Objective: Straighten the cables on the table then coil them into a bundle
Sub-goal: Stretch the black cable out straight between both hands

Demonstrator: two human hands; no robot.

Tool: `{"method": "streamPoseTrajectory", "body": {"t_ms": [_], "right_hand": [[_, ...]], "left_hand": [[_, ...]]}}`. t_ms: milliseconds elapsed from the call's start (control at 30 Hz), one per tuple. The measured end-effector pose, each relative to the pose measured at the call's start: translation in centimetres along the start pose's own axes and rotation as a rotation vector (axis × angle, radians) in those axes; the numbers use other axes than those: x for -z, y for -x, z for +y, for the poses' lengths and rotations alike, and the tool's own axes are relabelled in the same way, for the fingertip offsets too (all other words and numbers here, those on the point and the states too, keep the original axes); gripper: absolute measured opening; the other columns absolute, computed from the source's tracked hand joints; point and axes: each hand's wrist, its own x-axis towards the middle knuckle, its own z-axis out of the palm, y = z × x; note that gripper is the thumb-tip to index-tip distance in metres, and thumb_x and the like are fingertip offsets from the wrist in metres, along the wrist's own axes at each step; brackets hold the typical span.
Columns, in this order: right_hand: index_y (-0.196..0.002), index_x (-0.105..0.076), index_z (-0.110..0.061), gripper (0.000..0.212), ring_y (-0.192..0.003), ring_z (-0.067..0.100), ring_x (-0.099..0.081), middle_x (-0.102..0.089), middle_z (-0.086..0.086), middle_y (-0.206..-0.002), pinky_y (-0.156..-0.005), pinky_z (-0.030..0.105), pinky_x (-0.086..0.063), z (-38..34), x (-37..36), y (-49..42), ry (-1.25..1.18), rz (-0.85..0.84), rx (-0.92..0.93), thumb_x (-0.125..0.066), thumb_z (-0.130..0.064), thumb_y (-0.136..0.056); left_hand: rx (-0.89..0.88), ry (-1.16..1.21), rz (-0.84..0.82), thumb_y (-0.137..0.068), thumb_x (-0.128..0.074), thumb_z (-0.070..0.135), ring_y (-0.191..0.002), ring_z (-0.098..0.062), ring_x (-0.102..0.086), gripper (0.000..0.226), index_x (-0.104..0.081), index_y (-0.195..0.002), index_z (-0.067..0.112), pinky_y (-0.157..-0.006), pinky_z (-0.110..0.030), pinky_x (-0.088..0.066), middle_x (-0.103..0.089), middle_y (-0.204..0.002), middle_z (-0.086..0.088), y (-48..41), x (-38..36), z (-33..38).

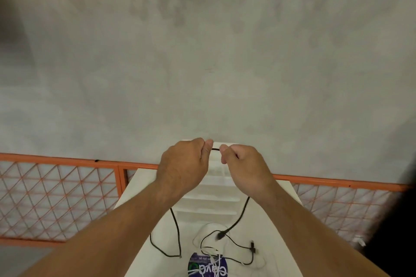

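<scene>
Above white bench (139,189): left grip (183,164) at 9 o'clock pinches black cable (215,149); right grip (245,164) at 3 o'clock pinches it too. Slack hangs toward 6 o'clock onto bench, near blue label (208,265).

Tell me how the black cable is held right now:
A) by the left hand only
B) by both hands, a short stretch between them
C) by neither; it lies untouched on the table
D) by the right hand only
B: the left hand and the right hand each pinch the black cable, a short stretch spans the gap between them, and the rest hangs down toward the white table.
</scene>
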Motion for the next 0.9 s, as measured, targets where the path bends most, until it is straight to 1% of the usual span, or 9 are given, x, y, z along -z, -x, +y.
{"method": "streamPoseTrajectory", "body": {"t_ms": [67, 133, 233, 300, 367, 500, 667, 833, 900], "right_hand": [[-0.063, -0.055, -0.016, 0.045, -0.051, 0.014, -0.046, -0.049, -0.003, -0.053, -0.054, 0.029, -0.04, 0.3, 0.4, -0.2, 0.255, 0.019, 0.118, -0.042, -0.041, -0.098], [-0.059, -0.042, -0.022, 0.047, -0.06, 0.02, -0.047, -0.046, -0.003, -0.06, -0.059, 0.031, -0.039, 0.4, 0.5, -0.6, 0.512, 0.0, 0.153, -0.036, -0.044, -0.1], [-0.075, -0.05, -0.022, 0.041, -0.07, 0.024, -0.05, -0.048, -0.002, -0.071, -0.066, 0.03, -0.04, 0.5, 0.8, -1.1, 0.697, -0.007, 0.144, -0.029, -0.046, -0.101], [-0.086, -0.057, -0.022, 0.041, -0.074, 0.026, -0.051, -0.052, 0.002, -0.078, -0.068, 0.031, -0.041, 0.8, 1.7, -1.6, 0.743, 0.013, 0.105, -0.028, -0.046, -0.101], [-0.089, -0.06, -0.02, 0.043, -0.076, 0.027, -0.052, -0.056, 0.005, -0.083, -0.069, 0.031, -0.042, 1.4, 2.6, -2.0, 0.762, 0.029, 0.067, -0.028, -0.046, -0.101], [-0.077, -0.051, -0.023, 0.041, -0.081, 0.028, -0.055, -0.056, 0.003, -0.08, -0.069, 0.033, -0.043, 2.6, 3.8, -2.7, 0.768, 0.031, 0.039, -0.028, -0.047, -0.1], [-0.06, -0.039, -0.024, 0.047, -0.07, 0.026, -0.051, -0.05, 0.0, -0.067, -0.063, 0.031, -0.038, 4.9, 6.3, -3.3, 0.745, 0.114, 0.009, -0.031, -0.047, -0.1], [-0.062, -0.045, -0.018, 0.05, -0.063, 0.022, -0.051, -0.056, 0.006, -0.065, -0.055, 0.031, -0.033, 7.7, 9.8, -2.8, 0.753, 0.194, -0.059, -0.029, -0.047, -0.099], [-0.066, -0.048, -0.016, 0.05, -0.067, 0.024, -0.054, -0.06, 0.008, -0.071, -0.059, 0.032, -0.039, 8.5, 9.6, -2.4, 0.751, 0.201, -0.113, -0.027, -0.047, -0.1]], "left_hand": [[-0.014, -0.107, -0.028, -0.101, -0.022, 0.047, -0.062, -0.021, -0.052, 0.04, -0.042, -0.076, 0.023, -0.058, -0.03, -0.034, -0.045, -0.06, 0.006, 0.3, -0.2, 0.0], [-0.022, -0.206, -0.061, -0.102, -0.02, 0.046, -0.062, -0.022, -0.052, 0.04, -0.046, -0.082, 0.023, -0.058, -0.029, -0.035, -0.045, -0.064, 0.005, 0.6, -0.5, 0.2], [-0.014, -0.297, -0.105, -0.102, -0.017, 0.046, -0.062, -0.02, -0.05, 0.045, -0.053, -0.089, 0.021, -0.058, -0.029, -0.035, -0.043, -0.065, 0.005, 0.6, -0.5, -0.1], [-0.017, -0.33, -0.124, -0.102, -0.017, 0.046, -0.062, -0.02, -0.049, 0.042, -0.048, -0.087, 0.023, -0.059, -0.029, -0.034, -0.044, -0.067, 0.004, 0.4, -0.2, -0.8], [-0.023, -0.359, -0.123, -0.103, -0.017, 0.046, -0.062, -0.02, -0.047, 0.037, -0.041, -0.083, 0.024, -0.06, -0.029, -0.033, -0.043, -0.067, 0.004, 0.3, 0.3, -1.4], [-0.031, -0.367, -0.129, -0.102, -0.017, 0.047, -0.063, -0.022, -0.048, 0.038, -0.038, -0.082, 0.022, -0.061, -0.03, -0.034, -0.043, -0.067, 0.004, 0.0, 0.8, -2.4], [0.035, -0.321, -0.132, -0.101, -0.018, 0.05, -0.065, -0.023, -0.052, 0.043, -0.041, -0.079, 0.021, -0.062, -0.031, -0.039, -0.046, -0.063, 0.004, -0.6, 2.0, -5.2], [0.068, -0.321, -0.074, -0.1, -0.019, 0.052, -0.062, -0.024, -0.055, 0.045, -0.041, -0.074, 0.021, -0.059, -0.031, -0.04, -0.044, -0.057, 0.005, -0.3, 3.1, -8.2], [0.085, -0.306, -0.058, -0.1, -0.02, 0.052, -0.061, -0.025, -0.055, 0.046, -0.038, -0.071, 0.022, -0.058, -0.031, -0.039, -0.043, -0.056, 0.004, -0.2, 3.2, -8.3]]}}
